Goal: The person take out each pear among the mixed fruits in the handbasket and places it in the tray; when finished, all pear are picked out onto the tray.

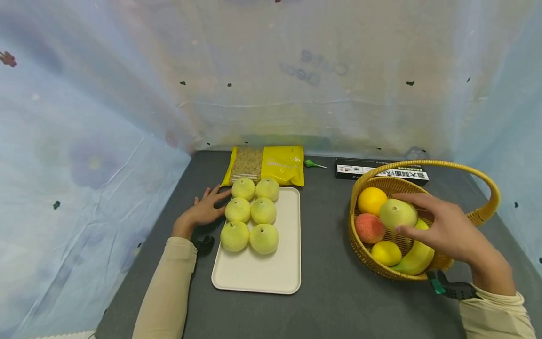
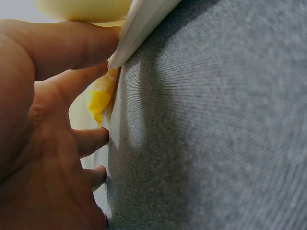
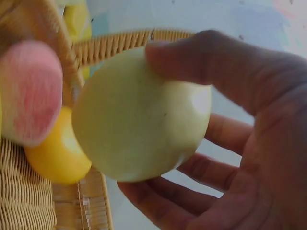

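My right hand [image 1: 457, 230] holds a round pale green melon [image 1: 398, 214] over the wicker basket [image 1: 360, 252], thumb on one side and fingers curled round the other. Under and beside it in the basket are an orange [image 1: 372, 201], a peach [image 1: 369, 228], a lemon [image 1: 386, 254] and a banana [image 1: 412, 259]. My left hand [image 1: 205, 209] rests on the table at the left edge of a cream tray [image 1: 283, 268], fingers spread. In the left wrist view, thumb and forefinger touch the tray's rim [image 2: 144, 28]. Several similar melons [image 1: 264, 238] stand in two columns on the tray.
A yellow bag of pasta [image 1: 283, 165] lies behind the tray. To its right are a small green-headed item [image 1: 311, 163] and a black box [image 1: 381, 172]. The basket's tall handle [image 1: 487, 188] arches over the right side. Plastic sheeting [image 1: 317, 103] hangs around the grey table [image 1: 326, 282].
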Action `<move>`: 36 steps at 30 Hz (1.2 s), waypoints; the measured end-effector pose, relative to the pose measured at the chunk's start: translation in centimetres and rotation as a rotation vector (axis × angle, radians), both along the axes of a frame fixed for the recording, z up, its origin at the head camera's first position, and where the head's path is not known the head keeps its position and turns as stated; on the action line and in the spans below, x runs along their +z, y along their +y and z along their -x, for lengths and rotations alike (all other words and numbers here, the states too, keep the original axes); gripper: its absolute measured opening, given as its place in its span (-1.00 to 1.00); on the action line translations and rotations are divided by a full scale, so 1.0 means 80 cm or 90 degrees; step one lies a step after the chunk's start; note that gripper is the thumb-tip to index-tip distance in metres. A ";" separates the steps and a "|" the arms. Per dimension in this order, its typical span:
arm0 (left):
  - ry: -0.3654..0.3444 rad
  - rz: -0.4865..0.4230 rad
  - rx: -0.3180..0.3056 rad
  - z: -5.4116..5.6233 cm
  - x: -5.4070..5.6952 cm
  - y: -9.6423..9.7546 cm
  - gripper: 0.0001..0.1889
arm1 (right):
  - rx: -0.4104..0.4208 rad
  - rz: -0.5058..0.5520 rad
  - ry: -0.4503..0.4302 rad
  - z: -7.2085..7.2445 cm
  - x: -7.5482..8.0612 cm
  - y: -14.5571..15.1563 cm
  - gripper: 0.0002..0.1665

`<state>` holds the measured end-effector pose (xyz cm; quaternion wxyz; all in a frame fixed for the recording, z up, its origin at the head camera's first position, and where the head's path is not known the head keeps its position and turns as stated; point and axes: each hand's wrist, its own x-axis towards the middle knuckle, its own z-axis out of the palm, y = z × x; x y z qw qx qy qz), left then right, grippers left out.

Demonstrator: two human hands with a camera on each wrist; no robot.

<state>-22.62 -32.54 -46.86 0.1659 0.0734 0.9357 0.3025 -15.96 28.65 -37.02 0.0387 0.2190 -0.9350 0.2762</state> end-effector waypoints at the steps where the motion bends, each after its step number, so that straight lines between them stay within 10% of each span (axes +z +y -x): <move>1: 0.000 0.000 0.000 0.000 0.000 0.000 -0.28 | 0.007 0.023 0.003 -0.005 0.001 -0.004 -0.20; 13: -0.002 -0.005 -0.003 -0.001 0.003 0.000 -0.27 | 0.127 0.215 -0.037 -0.029 -0.011 -0.073 -0.17; 36: -0.003 -0.004 0.000 0.003 -0.002 -0.003 -0.27 | 0.382 0.366 -0.169 -0.033 -0.074 -0.266 -0.24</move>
